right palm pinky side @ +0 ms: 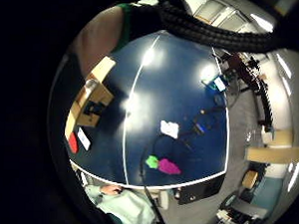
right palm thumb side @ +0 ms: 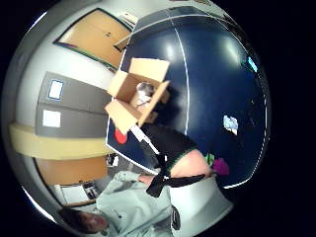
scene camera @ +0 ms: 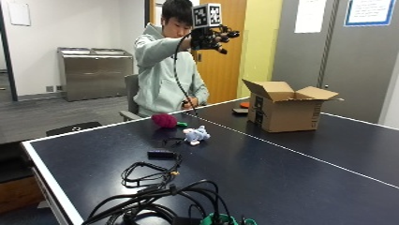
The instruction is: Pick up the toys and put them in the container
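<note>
Right hand [scene camera: 212, 38] raised high above table [scene camera: 262, 173], fingers relaxed, holding nothing; toys [scene camera: 196, 135] lie near box [scene camera: 287, 111].

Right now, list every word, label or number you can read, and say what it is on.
No text can be read.
Cardboard box: dark mark on its side, too blurred.
Papers on the wall: print too small.
Grey cabinets' labels: blank or blurred.
</note>
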The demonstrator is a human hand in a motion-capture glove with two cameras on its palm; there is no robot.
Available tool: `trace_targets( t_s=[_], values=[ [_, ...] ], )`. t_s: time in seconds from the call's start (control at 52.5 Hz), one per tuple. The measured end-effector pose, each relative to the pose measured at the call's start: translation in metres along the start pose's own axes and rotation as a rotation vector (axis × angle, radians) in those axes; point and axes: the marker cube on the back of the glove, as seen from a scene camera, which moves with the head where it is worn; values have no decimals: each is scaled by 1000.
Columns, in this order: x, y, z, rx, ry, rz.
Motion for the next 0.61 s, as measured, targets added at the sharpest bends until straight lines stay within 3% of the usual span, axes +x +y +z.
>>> trace_targets(
  t_s=[0.229,0.61],
  values=[
    [123,18,120,-197,71,86],
    [191,21,245,-486,137,250]
  ],
)
